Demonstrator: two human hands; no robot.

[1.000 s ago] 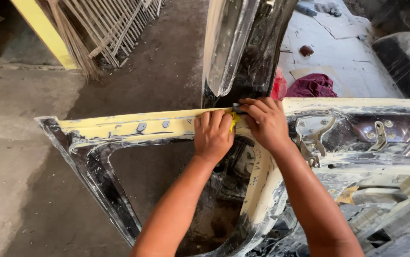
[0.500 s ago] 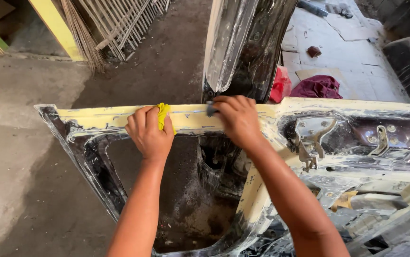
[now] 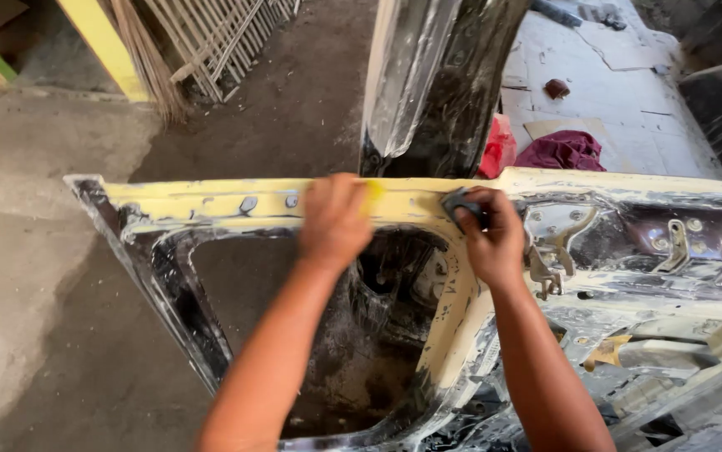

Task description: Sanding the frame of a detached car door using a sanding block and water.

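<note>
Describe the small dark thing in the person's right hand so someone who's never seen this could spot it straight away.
Find the big car door frame lying across the view, its top edge coated pale yellow. Follow that edge to the middle, where the right hand presses down. The dark grey block sits under its fingertips, unlike the bright yellow pad under the left hand beside it.
</note>
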